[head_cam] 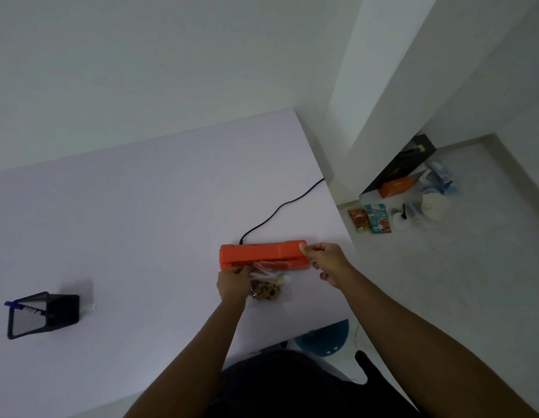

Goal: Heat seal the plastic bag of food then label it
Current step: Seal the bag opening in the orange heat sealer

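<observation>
Setting: white tabletop point(141, 221) against pale walls; a floor recess at 3 o'clock holds packets and tubs.
Sealer: orange sealer point(263, 254) lies with its long axis running 9 to 3 o'clock, its black cord point(280, 208) trailing off toward 1 o'clock.
Bag: clear bag point(266, 286) of cookies lies on the tabletop at the sealer's 6 o'clock, mouth tucked into the sealing slot.
Left hand: left hand point(232, 282) pinches the bag's near-left edge at the slot, fingers curled on the plastic.
Right hand: right hand point(325, 260) grips the sealer's 3 o'clock end, thumb on top.
Key relation: bag mouth runs parallel to the sealing bar; the right hand is the nearer one to press the lid down, which looks like the next step.
Progress: judged early, with no seal and no label visible.
Other: black mesh holder point(42, 315) with a pen sits far off at 9 o'clock.
</observation>
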A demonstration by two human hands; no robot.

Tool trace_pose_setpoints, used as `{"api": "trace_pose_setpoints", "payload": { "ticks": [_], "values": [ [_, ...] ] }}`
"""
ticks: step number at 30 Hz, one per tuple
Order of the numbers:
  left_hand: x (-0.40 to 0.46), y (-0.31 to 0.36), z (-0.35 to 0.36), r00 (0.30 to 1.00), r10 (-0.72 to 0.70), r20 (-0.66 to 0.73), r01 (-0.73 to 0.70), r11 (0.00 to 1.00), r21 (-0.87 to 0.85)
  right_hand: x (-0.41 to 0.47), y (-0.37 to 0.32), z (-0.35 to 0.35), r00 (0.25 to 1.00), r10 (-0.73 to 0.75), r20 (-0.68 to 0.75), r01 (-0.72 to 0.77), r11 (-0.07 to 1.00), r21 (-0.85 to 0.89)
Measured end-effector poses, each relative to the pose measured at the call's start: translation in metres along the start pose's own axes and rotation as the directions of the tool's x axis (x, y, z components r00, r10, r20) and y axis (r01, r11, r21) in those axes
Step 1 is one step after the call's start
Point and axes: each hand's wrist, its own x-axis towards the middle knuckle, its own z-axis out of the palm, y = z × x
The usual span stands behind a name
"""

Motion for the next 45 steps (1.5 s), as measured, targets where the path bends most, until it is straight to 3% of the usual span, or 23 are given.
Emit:
{"api": "trace_pose_setpoints", "payload": {
  "ticks": [23,29,34,38,42,45],
  "values": [
    [-0.001,0.000,-0.002,1.000,-0.005,-0.001,0.005,1.000,0.026,-0.008,-0.005,0.002,0.999,-0.025,-0.022,0.024,0.999,-0.037],
    [0.000,0.000,-0.001,1.000,0.000,0.000,0.000,0.999,0.038,-0.015,-0.006,0.004,0.993,-0.120,-0.020,0.118,0.990,-0.080],
    [0.000,-0.001,0.000,1.000,0.006,-0.003,-0.006,1.000,0.025,-0.037,-0.014,0.010,0.976,-0.213,-0.047,0.214,0.976,0.037],
    [-0.002,0.001,-0.002,1.000,0.012,0.001,-0.012,1.000,0.008,-0.076,-0.043,0.020,0.935,-0.348,0.064,0.338,0.933,0.126],
    [-0.003,0.002,-0.003,1.000,0.007,-0.001,-0.007,1.000,0.003,-0.108,-0.066,0.027,0.798,-0.443,0.409,0.390,0.897,0.209],
    [-0.005,0.004,-0.003,1.000,0.003,0.001,-0.003,1.000,0.002,-0.107,-0.065,0.019,0.791,-0.496,0.358,0.482,0.866,0.136]
  ]
}}
